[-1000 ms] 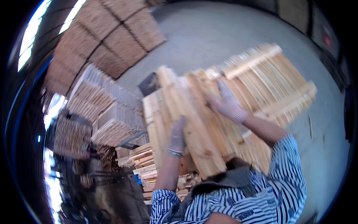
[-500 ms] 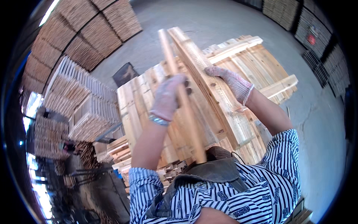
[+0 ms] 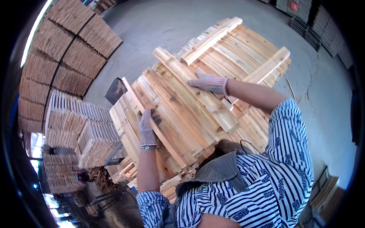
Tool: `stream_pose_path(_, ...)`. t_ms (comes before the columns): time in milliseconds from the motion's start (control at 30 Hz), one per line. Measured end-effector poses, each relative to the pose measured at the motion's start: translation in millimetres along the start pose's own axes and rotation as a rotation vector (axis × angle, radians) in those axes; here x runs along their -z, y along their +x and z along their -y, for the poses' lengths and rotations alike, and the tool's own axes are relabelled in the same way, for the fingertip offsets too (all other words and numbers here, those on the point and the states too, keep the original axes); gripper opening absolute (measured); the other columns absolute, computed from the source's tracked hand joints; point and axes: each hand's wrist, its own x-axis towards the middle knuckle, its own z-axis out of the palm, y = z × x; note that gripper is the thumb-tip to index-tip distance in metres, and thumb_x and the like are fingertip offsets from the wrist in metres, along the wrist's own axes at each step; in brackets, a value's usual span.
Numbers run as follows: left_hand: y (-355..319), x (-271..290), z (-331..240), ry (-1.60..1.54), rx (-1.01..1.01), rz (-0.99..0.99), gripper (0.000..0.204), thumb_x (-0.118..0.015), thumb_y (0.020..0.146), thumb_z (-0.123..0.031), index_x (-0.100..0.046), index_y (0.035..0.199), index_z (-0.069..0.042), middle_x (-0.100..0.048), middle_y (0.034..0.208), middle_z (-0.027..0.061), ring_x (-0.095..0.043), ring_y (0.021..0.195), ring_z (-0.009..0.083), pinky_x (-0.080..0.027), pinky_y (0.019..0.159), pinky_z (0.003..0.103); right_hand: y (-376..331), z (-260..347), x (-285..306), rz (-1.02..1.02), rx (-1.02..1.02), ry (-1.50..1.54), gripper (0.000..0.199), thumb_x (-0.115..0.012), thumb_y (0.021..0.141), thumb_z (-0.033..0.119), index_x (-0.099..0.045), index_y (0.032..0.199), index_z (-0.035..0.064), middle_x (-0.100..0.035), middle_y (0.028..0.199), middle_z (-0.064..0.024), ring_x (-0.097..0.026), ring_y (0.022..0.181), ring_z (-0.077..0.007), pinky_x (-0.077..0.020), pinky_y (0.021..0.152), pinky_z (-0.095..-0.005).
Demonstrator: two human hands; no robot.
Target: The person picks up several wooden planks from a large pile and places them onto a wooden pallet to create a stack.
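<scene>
Both my hands wear light knit gloves. My left hand [image 3: 147, 127] curls around a narrow wooden slat [image 3: 167, 140] that lies edge-up across a layer of pale planks [image 3: 190, 114]. My right hand [image 3: 209, 82] rests flat, fingers spread, on a broad plank [image 3: 197, 91] of the same layer. The planks lie side by side on top of a larger wooden stack [image 3: 247, 49] with two cross battens [image 3: 213, 38]. My striped sleeves and a grey apron fill the lower part of the view.
Tall bundles of stacked slats [image 3: 72, 57] stand at the left, with more bundles [image 3: 83, 133] below them. A dark box [image 3: 116, 90] sits by the plank stack. Grey concrete floor [image 3: 323, 95] lies to the right. Dark pallets [image 3: 311, 22] stand at the far top right.
The planks I held tilted up in front of me have come down flat onto the stack. My right hand has opened out on top of them; my left hand still grips a slat.
</scene>
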Motion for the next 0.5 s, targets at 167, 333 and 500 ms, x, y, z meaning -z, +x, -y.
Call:
stream_pose_path(167,0,2,3,0.015,-0.021,-0.007,0.025,-0.065,0.096,-0.019,-0.051,0.112,-0.006,-0.063,0.091,0.0096,-0.061,0.067,0.0161,-0.054,0.055,0.029,21,15,-41,-0.238,0.143,-1.042,0.074,-0.063,0.094,0.034,-0.031,0.153,0.0032,-0.031,0.157,-0.028,-0.046,0.139,-0.0425,-0.048,0.108,-0.0479)
stream_pose_path(333,4,3,7,-0.009,-0.047,0.005,0.031,-0.068,0.095,-0.021,-0.05,0.114,-0.005,-0.063,0.092,0.0105,-0.062,0.065,0.018,-0.054,0.052,0.032,12,36,-26,-0.188,0.022,-0.725,0.066,-0.064,0.089,0.018,-0.038,0.148,0.007,-0.052,0.139,-0.0296,-0.057,0.125,-0.0439,-0.0522,0.099,-0.0468)
stream_pose_path(500,3,-1,4,-0.02,-0.068,-0.02,0.032,-0.067,0.095,-0.02,-0.05,0.117,-0.005,-0.063,0.088,0.0089,-0.063,0.064,0.0188,-0.056,0.053,0.032,4,44,37,-0.183,0.072,-1.005,0.082,-0.072,0.08,0.021,-0.035,0.151,0.0047,-0.063,0.123,-0.0267,-0.064,0.116,-0.0393,-0.0543,0.094,-0.0457)
